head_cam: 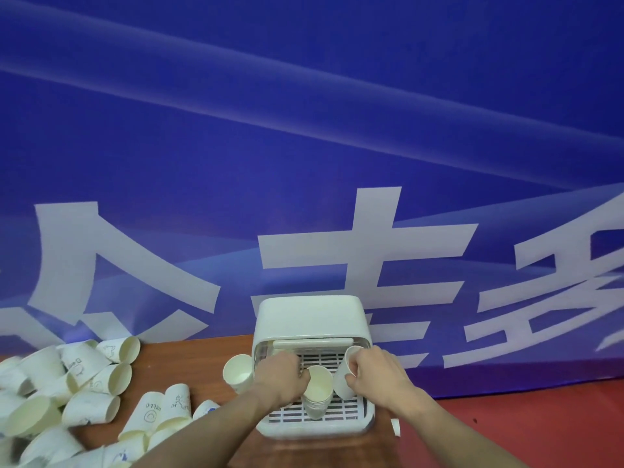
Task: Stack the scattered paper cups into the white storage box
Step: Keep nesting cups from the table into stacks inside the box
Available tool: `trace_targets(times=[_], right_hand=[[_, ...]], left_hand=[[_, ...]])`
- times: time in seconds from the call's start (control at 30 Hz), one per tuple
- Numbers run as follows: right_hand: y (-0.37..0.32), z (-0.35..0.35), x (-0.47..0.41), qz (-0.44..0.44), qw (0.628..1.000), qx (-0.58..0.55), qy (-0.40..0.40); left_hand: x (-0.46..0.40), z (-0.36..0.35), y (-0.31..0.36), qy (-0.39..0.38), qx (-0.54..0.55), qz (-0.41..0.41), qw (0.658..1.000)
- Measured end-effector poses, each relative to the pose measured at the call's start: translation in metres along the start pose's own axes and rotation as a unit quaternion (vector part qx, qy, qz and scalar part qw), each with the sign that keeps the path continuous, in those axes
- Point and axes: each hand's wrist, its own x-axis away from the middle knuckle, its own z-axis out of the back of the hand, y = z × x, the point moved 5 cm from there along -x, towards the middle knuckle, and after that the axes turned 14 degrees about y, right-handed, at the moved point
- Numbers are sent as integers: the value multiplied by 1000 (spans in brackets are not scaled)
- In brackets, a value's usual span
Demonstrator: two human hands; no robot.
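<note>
The white storage box (pixel 310 319) stands on the wooden table with its slatted tray (pixel 341 412) pulled out toward me. A stack of nested paper cups (pixel 317 393) stands upright on the tray. My left hand (pixel 278 378) grips the rim of that stack from the left. My right hand (pixel 374 374) holds a single paper cup (pixel 347 374) tilted just right of the stack, above the tray. One more cup (pixel 238 371) stands open-side up against the box's left side.
Several loose paper cups (pixel 84 390) lie in a heap across the left of the table. A blue banner (pixel 304 163) with large white characters hangs right behind the box. Red floor (pixel 523 417) shows at the right, past the table edge.
</note>
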Motion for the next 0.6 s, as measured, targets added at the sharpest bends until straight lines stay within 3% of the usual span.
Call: trace_targets(times=[0.3,0.6], right_hand=[[-42,2,6,95,993,65,40],[-50,-26,3,129,982,134,-11]], left_hand=[[15,12,-25,31,-50,-12,998],[25,14,-45,22,-64,-22,997]])
